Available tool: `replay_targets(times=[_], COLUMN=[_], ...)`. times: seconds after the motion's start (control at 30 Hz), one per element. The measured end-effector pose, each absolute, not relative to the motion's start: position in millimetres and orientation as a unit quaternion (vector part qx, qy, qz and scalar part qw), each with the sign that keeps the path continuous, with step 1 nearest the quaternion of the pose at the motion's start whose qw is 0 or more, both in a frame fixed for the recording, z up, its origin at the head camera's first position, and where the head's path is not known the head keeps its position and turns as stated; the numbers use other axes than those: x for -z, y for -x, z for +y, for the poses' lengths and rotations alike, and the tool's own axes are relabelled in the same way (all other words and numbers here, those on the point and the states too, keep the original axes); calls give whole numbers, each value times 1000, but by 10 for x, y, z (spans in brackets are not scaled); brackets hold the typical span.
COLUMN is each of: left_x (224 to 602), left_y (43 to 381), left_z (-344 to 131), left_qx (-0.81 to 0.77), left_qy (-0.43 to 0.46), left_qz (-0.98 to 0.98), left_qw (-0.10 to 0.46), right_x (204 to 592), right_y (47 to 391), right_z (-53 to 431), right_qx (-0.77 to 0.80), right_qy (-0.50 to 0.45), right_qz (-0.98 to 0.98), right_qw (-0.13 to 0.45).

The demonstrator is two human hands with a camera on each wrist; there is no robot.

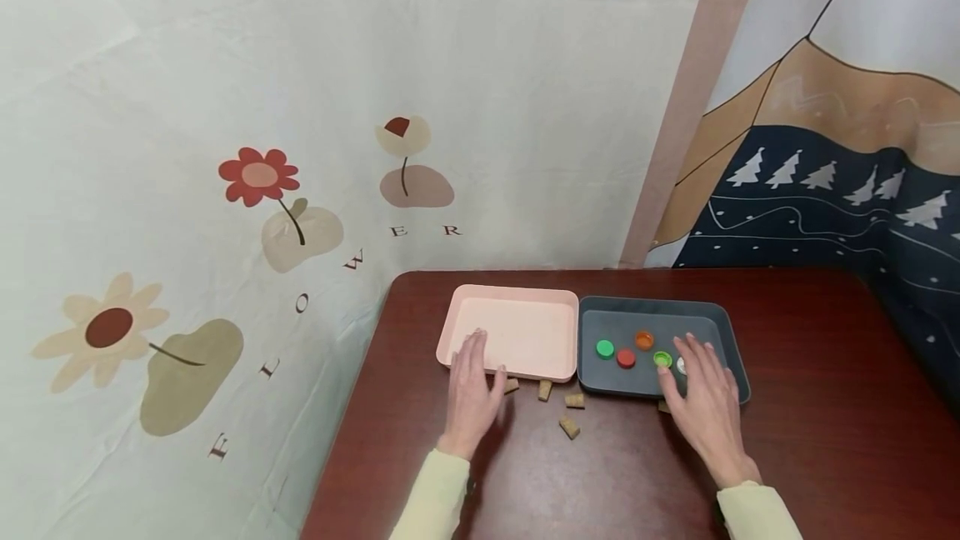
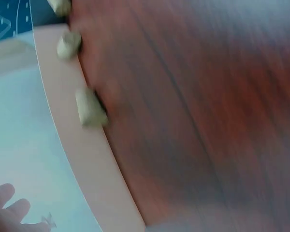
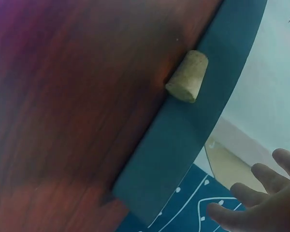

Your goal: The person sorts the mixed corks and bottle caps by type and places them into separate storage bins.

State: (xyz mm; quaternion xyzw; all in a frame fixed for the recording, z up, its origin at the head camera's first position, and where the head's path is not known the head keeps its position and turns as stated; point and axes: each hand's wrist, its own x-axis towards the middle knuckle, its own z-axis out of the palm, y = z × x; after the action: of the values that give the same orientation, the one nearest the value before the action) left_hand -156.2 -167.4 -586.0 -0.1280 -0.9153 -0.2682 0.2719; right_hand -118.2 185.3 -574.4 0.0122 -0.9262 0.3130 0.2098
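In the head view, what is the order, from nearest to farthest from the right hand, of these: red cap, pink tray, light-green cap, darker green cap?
1. Light-green cap: in the dark tray, just left of the right hand.
2. Red cap: farther left, same tray.
3. Darker green cap: left of the red cap.
4. Pink tray: leftmost, beside the dark tray.

Place: an indoor corner, lined with printed cloth; home or studio cannot be determined. A creased pale cloth (image 1: pixel 540 107) forms the backdrop, bearing flowers (image 1: pixel 258 176) and letters (image 1: pixel 354 260) spelling FLOWER. To the right, a patterned section (image 1: pixel 802 198) shows white trees (image 1: pixel 746 169) on dark blue beneath tan hills (image 1: pixel 847 98). A red-brown, wood-grained table (image 1: pixel 600 482) stands close against the backdrop.
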Motion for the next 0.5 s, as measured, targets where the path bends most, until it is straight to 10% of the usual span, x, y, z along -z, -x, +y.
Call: replay_targets(times=[0.5], left_x=[5897], left_y=[1812], left_z=[-2187], left_qx=[242], left_qy=[-27], left_qz=[-964], left_qw=[111], right_x=[5851], right_y=[998], right_z=[2208], right_qx=[-286], right_qy=[41], right_qz=[-934], right_qw=[209])
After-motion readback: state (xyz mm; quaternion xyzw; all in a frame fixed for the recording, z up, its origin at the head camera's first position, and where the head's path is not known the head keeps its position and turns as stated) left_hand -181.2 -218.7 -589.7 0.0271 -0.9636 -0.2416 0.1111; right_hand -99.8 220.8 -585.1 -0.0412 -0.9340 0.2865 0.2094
